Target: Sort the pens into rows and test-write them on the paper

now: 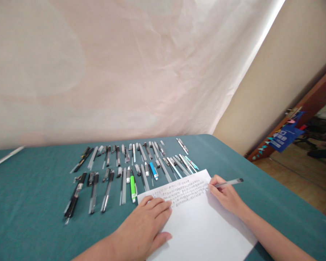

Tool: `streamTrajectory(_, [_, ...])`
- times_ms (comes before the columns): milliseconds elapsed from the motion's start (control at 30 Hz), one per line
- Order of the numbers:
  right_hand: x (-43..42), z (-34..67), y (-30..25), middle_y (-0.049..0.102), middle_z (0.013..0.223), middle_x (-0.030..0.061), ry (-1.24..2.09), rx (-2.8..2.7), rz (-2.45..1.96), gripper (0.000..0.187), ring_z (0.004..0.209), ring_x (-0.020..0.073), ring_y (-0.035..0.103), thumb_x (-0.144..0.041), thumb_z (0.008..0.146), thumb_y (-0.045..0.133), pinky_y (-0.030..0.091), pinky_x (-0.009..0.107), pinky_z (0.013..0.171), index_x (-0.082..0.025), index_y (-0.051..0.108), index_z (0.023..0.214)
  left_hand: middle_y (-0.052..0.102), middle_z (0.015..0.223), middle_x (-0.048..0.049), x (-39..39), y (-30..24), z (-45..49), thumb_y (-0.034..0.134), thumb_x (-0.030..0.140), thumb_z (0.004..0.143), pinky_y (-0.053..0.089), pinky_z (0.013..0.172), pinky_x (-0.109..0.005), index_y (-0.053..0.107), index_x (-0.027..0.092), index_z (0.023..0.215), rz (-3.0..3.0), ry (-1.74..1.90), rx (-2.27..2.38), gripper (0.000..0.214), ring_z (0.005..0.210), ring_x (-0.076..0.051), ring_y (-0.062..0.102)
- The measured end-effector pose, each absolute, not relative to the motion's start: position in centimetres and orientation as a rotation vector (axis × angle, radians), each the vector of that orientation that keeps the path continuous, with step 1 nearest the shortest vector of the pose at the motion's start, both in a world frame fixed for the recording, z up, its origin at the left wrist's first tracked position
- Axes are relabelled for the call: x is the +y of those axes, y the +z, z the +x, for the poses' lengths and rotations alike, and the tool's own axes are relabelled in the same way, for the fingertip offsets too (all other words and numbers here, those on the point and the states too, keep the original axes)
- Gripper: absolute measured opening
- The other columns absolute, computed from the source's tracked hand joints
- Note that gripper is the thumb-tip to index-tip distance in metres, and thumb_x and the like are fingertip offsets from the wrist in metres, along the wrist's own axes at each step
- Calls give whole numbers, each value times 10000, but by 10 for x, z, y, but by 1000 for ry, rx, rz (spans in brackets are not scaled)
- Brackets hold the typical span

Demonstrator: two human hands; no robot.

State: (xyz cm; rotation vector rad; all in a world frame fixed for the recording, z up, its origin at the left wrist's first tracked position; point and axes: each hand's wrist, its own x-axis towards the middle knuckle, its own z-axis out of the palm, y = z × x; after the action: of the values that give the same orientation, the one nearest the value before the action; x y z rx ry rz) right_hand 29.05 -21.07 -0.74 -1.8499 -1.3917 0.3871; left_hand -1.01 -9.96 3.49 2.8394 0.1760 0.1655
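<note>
A white sheet of paper [195,228] lies tilted on the green-covered table, with several lines of dark handwriting across its upper part. My left hand [145,224] rests flat on the sheet's left side, fingers stretched out, with nothing held. Near the upper right corner of the paper, my right hand [225,194] pinches a clear pen [229,183] with a dark end pointing up to the right. The pen's tip is hidden behind my fingers, close to the written lines.
Rows of pens and loose caps lie beyond the paper, among them a green pen [133,188], a blue pen [153,171] and black pens [75,197]. A pale curtain [125,72] hangs behind the table [29,210]. A blue bag [285,137] hangs by the doorway at right.
</note>
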Motion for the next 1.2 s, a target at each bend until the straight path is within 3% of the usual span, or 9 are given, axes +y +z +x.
streamTrajectory(800, [-211, 297, -9, 451, 573, -30, 413, -1309, -1898, 222, 515, 107, 415, -340, 798, 442, 322, 224, 473, -190, 463, 636, 457, 1271, -41, -99, 38, -12, 391, 406, 831, 253, 966, -392, 398, 244, 1228, 2831, 247, 152, 429, 1124, -219, 413])
streamTrajectory(1000, [-197, 286, 9, 520, 590, -11, 493, -1321, -1815, 258, 516, 110, 463, -410, 812, 424, 373, 231, 489, -189, 552, 775, 472, 1247, -58, -102, 43, -14, 406, 411, 821, 260, 962, -387, 433, 223, 1176, 2802, 215, 209, 402, 1111, -214, 423])
streamTrajectory(1100, [-173, 275, 29, 569, 626, 16, 589, -1400, -1706, 316, 543, 125, 507, -429, 821, 404, 417, 241, 510, -180, 552, 946, 516, 1179, -53, -105, 45, -14, 424, 381, 820, 280, 942, -357, 457, 219, 1135, 2784, 274, 251, 356, 1060, -195, 452])
streamTrajectory(1200, [-130, 269, 46, 597, 663, 24, 655, -1569, -1650, 332, 569, 132, 540, -435, 824, 393, 437, 241, 528, -181, 546, 973, 559, 1070, -44, -105, 44, -13, 418, 331, 831, 308, 893, -333, 462, 215, 1105, 2782, 351, 278, 301, 981, -178, 476])
